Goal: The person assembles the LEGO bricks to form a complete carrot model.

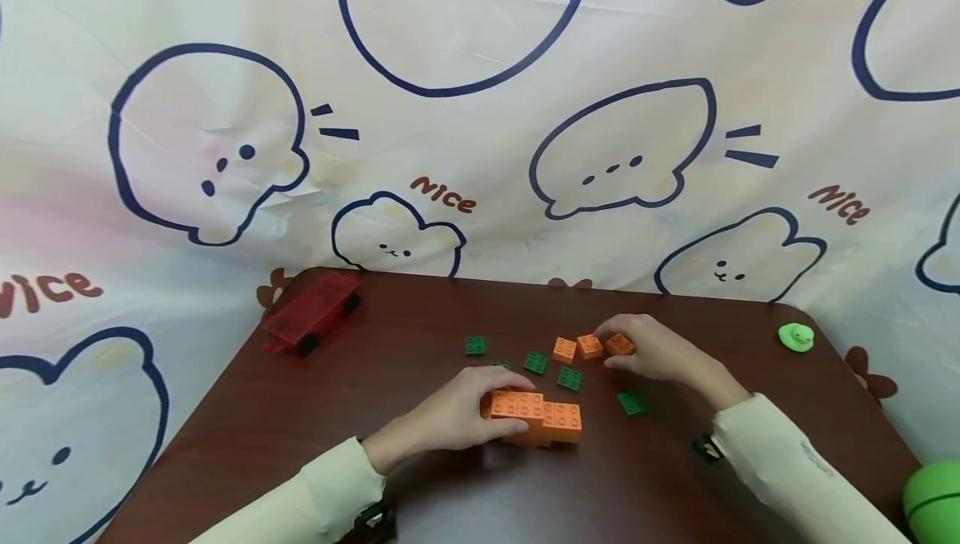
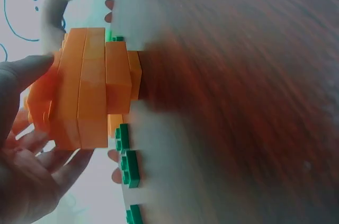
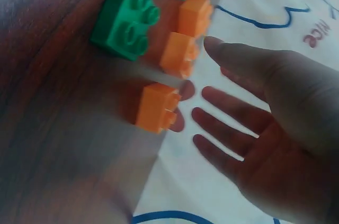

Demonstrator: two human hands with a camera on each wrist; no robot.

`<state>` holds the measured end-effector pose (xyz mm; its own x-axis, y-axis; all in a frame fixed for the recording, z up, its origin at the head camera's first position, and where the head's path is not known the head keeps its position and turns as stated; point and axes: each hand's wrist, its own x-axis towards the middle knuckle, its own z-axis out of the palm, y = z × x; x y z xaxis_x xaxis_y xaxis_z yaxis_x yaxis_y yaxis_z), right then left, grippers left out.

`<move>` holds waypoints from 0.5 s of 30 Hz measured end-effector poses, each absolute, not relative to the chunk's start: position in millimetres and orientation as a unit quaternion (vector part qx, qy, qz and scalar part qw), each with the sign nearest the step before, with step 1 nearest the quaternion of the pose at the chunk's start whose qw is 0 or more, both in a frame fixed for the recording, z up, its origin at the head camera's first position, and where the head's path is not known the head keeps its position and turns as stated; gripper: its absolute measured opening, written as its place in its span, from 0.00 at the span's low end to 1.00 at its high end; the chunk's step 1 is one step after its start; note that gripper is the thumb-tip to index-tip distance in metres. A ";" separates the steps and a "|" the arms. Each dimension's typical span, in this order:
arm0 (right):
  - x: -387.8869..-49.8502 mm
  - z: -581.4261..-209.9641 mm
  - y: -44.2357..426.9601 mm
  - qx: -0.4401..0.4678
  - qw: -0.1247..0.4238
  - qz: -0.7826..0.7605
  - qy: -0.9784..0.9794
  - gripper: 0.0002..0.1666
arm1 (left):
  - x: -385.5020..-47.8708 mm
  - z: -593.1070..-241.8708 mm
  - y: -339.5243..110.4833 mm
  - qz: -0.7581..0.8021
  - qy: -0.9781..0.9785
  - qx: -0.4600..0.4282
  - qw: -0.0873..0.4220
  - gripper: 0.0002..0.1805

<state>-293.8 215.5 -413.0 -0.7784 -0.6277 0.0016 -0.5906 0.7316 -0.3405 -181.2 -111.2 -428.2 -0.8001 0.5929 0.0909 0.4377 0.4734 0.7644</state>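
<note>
My left hand (image 1: pixel 453 412) grips a built-up block of orange toy bricks (image 1: pixel 527 405), thumb on the near side and fingers round the far side. In the left wrist view the orange block (image 2: pixel 79 94) shows stacked layers, its lower bricks set back in steps. Farther right, my right hand (image 1: pixel 660 348) hovers at a loose orange brick (image 1: pixel 619 345). The right wrist view shows its fingers (image 3: pixel 228 107) spread and relaxed, apart from the orange brick (image 3: pixel 157 108). Two more orange bricks, one (image 1: pixel 589 346) beside the other (image 1: pixel 565 350), lie just left of that hand.
Several green bricks lie around the hands, among them a square one (image 1: pixel 475 346) and a wedge-like one (image 1: pixel 632 403). A red translucent box-like thing (image 1: pixel 311 311) stands at the back left. A small green toy (image 1: pixel 796 337) sits at the right edge; a round green object (image 1: pixel 933 501) is nearer.
</note>
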 end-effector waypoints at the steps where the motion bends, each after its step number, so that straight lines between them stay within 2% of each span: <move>1: -299.2 -416.6 211.1 -0.333 0.061 -0.165 0.926 0.20 | -180.5 -427.4 -112.1 0.416 0.853 0.300 0.093 0.21; 7: -315.9 -428.7 193.2 -0.349 0.061 -0.149 0.923 0.15 | -179.5 -427.4 -112.4 0.405 0.856 0.307 0.100 0.17; 15: -324.0 -438.5 191.5 -0.326 0.067 -0.145 0.932 0.15 | -182.9 -427.0 -107.8 0.390 0.862 0.309 0.095 0.17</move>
